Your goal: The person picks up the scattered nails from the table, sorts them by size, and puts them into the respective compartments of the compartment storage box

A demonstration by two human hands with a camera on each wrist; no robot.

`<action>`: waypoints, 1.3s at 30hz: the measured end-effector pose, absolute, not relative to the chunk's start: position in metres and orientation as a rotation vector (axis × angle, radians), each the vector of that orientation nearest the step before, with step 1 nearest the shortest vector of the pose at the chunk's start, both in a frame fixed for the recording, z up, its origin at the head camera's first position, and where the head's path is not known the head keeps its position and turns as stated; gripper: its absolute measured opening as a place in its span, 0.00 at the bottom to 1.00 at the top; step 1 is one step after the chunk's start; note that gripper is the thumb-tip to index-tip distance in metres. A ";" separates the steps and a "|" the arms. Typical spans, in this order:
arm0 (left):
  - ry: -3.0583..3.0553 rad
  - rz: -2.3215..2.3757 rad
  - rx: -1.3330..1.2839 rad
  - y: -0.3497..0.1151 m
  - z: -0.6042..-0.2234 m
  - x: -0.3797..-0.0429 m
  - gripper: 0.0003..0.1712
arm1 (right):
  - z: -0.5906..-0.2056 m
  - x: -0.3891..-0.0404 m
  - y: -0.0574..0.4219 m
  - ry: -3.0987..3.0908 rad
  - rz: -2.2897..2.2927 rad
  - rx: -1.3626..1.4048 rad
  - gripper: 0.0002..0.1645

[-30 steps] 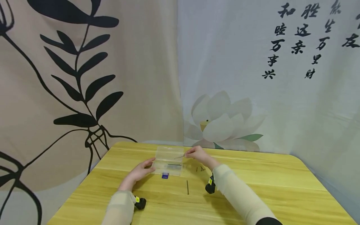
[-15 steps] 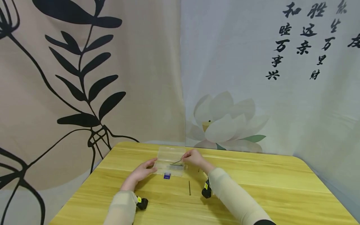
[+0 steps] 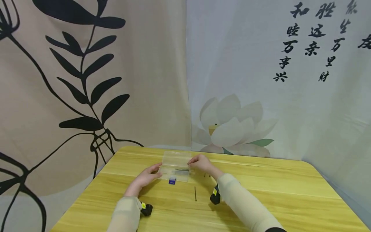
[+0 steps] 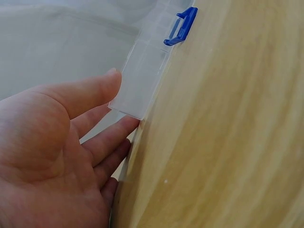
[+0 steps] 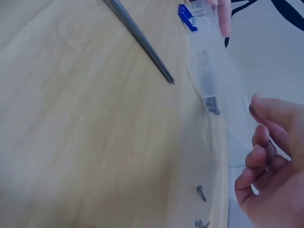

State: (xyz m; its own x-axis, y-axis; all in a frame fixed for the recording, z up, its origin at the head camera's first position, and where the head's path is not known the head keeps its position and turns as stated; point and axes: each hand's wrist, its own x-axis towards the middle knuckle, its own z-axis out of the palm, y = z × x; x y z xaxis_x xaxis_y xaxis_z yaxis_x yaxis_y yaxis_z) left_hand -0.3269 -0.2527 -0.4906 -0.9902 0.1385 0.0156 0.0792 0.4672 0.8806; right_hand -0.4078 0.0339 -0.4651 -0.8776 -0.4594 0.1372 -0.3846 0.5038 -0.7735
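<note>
A clear plastic box [image 3: 175,158] lies with its lid raised towards the back of the table. Several long nails [image 3: 182,169] lie in its front part; their heads [image 5: 212,105] show at one end in the right wrist view. My left hand [image 3: 147,177] touches the box's left end, its thumb and fingers fairly straight at the edge [image 4: 114,107]. Over the box's right end hovers my right hand [image 3: 200,163], fingers loosely curled, thumb near the index finger. No nail can be made out in it. One long nail [image 3: 195,193] lies on the table in front.
A blue latch [image 3: 172,181] sticks out at the box's front. Small nails [image 5: 201,193] lie on the wooden table [image 3: 246,199] to the right of the box, partly behind my right wrist. A printed curtain [image 3: 156,80] hangs behind the table.
The right hand carried a long nail leftward and down to the box. That nail is no longer seen in the fingers and lies among the others. The left hand keeps its place.
</note>
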 end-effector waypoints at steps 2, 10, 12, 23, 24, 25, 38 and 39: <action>2.642 1.580 0.203 -0.252 -0.490 -0.326 0.32 | -0.463 -0.405 0.040 2.643 -1.337 -0.739 0.09; 2.668 1.553 0.200 -0.251 -0.490 -0.327 0.32 | -0.459 -0.391 0.064 2.550 -1.398 -0.848 0.11; 2.673 1.545 0.199 -0.252 -0.490 -0.327 0.32 | -0.460 -0.386 0.069 2.507 -1.403 -0.861 0.11; 2.645 1.548 0.226 -0.253 -0.487 -0.324 0.32 | -0.472 -0.356 0.081 2.298 -1.303 -0.989 0.09; 2.641 1.553 0.223 -0.252 -0.487 -0.324 0.32 | -0.474 -0.354 0.081 2.285 -1.291 -0.991 0.09; 2.643 1.551 0.223 -0.252 -0.487 -0.324 0.32 | -0.475 -0.354 0.080 2.270 -1.277 -0.992 0.10; 2.624 1.564 0.225 -0.253 -0.490 -0.328 0.33 | -0.482 -0.351 0.077 2.366 -1.092 -1.047 0.18; 2.627 1.559 0.225 -0.253 -0.490 -0.328 0.33 | -0.482 -0.351 0.077 2.377 -1.083 -1.050 0.17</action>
